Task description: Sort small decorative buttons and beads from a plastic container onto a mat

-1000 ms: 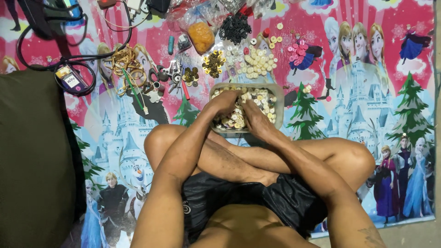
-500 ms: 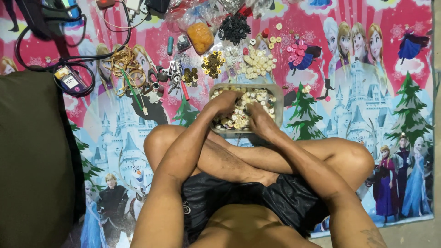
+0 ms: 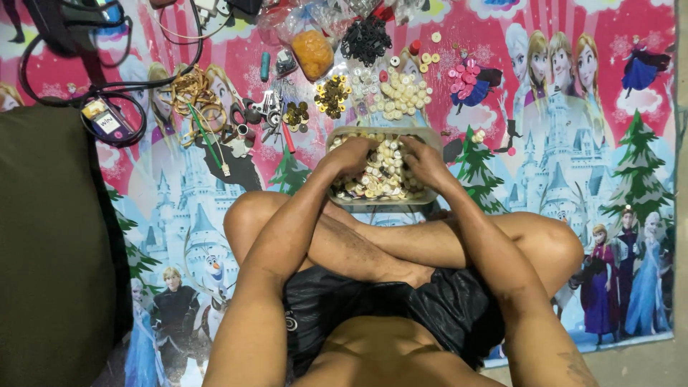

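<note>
- The floor is covered by a bright cartoon-print mat (image 3: 588,143), with a dark cushion (image 3: 50,244) along its left edge; the person sits cross-legged on it.
- Both hands dig into a clear plastic tray (image 3: 430,195) of pale buttons (image 3: 387,168), which sits just in front of the crossed shins.
- The left hand (image 3: 349,156) is curled over the buttons; whether it pinches any cannot be told.
- The right hand (image 3: 424,162) is likewise bent into the heap, its grip hidden.
- Risk: the tray is heaped, so a hard rake could flick buttons over its rim.
- Risk: sorted piles lie close beyond — cream buttons (image 3: 401,97), pink ones (image 3: 462,77), brass ones (image 3: 332,94) — and strays could mix in.
- Risk: a shifting shin could nudge the tray.
</note>
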